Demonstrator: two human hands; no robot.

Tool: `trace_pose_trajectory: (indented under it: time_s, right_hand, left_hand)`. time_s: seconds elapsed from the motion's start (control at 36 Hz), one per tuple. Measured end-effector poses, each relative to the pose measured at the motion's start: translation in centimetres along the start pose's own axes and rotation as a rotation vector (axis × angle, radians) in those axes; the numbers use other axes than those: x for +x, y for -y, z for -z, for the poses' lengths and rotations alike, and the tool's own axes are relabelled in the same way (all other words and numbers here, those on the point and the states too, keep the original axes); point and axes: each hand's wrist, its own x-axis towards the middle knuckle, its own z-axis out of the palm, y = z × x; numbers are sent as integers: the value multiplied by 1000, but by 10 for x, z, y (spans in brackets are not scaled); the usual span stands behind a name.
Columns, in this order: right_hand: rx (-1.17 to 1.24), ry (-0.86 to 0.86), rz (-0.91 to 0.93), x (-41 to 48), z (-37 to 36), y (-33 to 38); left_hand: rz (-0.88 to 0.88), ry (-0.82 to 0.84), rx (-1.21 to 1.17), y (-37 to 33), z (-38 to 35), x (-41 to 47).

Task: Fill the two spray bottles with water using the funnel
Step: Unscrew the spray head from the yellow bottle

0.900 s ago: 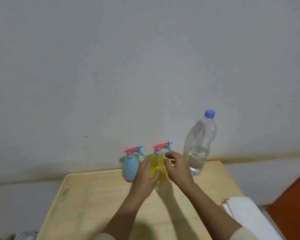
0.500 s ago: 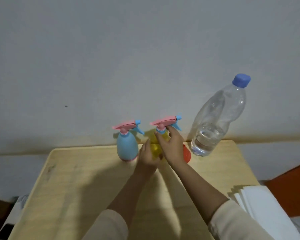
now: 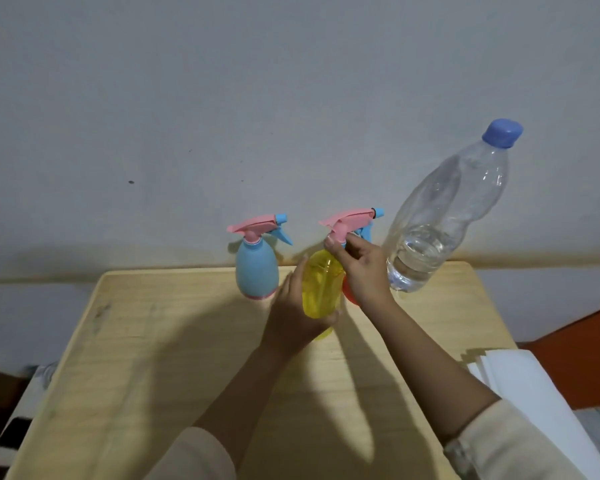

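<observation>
A yellow spray bottle (image 3: 321, 285) with a pink and blue spray head (image 3: 352, 220) is near the table's far edge. My left hand (image 3: 293, 317) wraps its body from the left. My right hand (image 3: 362, 268) pinches the neck just under the spray head. A blue spray bottle (image 3: 257, 270) with the same kind of head stands upright to the left, untouched. An orange funnel (image 3: 347, 295) shows only as a sliver behind my right hand. A clear water bottle (image 3: 440, 220) with a blue cap, partly filled, stands at the right.
The wooden table (image 3: 174, 358) ends at a grey wall behind the bottles. White sheets of paper (image 3: 530, 386) lie off the table's right edge, with an orange surface (image 3: 582, 344) behind them.
The camera has come closer and lower over the table. My right hand has gone from the bottle's side up to its neck; the yellow bottle has come toward me.
</observation>
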Motion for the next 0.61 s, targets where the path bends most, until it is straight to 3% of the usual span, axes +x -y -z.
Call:
trace_pose_trajectory:
  time_s: [0.11,0.22,0.31,0.39,0.44,0.53,0.61]
  right_hand:
    - [62,144,5,-5,7,22]
    - [244,407,-175,-9,12,35]
    - [382,437,-305,-21,12,40]
    - [280,331,-311,-37,8,46]
    - [138,146,-237,-46,1,48]
    - [186,-144,-184,-54,-8,48]
    - [208,-197,-174,-58,-6,48]
  left_hand:
    - [72,202,-259,-9,24,-6]
    - [114,263,-276,-15,38,-14]
    - [129,253,-285,-21,42,-24]
    - [129,216,-273,-24,44,-35]
    - [114,207,-236,-25,46,-41]
    - [79,219,-169,-26,49,-46]
    - [84,214,-173,-28,55,-49]
